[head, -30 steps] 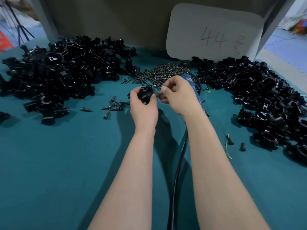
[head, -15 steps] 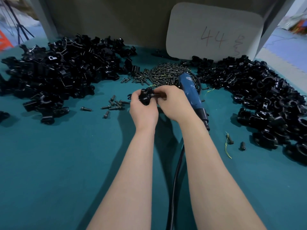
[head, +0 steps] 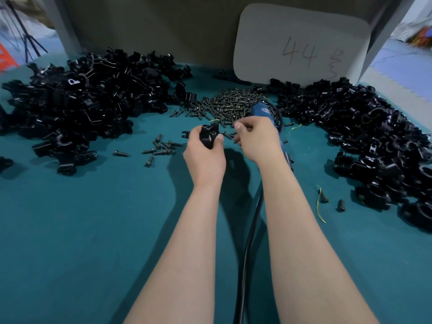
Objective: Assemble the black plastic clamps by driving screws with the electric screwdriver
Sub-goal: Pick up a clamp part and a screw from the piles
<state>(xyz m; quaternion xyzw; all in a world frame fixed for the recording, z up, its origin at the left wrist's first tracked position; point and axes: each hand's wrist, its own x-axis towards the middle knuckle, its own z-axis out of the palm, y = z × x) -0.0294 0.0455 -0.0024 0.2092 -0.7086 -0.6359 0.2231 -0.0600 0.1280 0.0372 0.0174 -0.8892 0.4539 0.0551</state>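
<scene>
While the left hand [head: 205,157] is out over the teal bench [head: 70,242], its grip is closed round a black clamp [head: 208,136]. The thumb is on the clamp's right side and the fingers are wrapped round its left, with the round bore facing the camera. Just beside it, with a small gap between, the right hand [head: 258,139] has its fingers curled inward toward the clamp. Whether that grip pinches a screw or is closed on nothing cannot be told, as the fingertips are turned away and blurred. Behind the right hand and partly covered by it is the electric screwdriver [head: 263,111], its blue body pointing toward the heap of screws [head: 228,102] at the back centre. Its black cable [head: 247,242] runs toward the camera between the two forearms. A few loose screws [head: 161,148] lie on the bench to the left of the left hand. A left pile [head: 88,99] of black clamp parts covers that side of the bench, and a right pile [head: 374,136] covers the other. A white card [head: 301,43] marked 44 stands against the back wall. A yellow-green thread [head: 318,206] lies near the right pile.
</scene>
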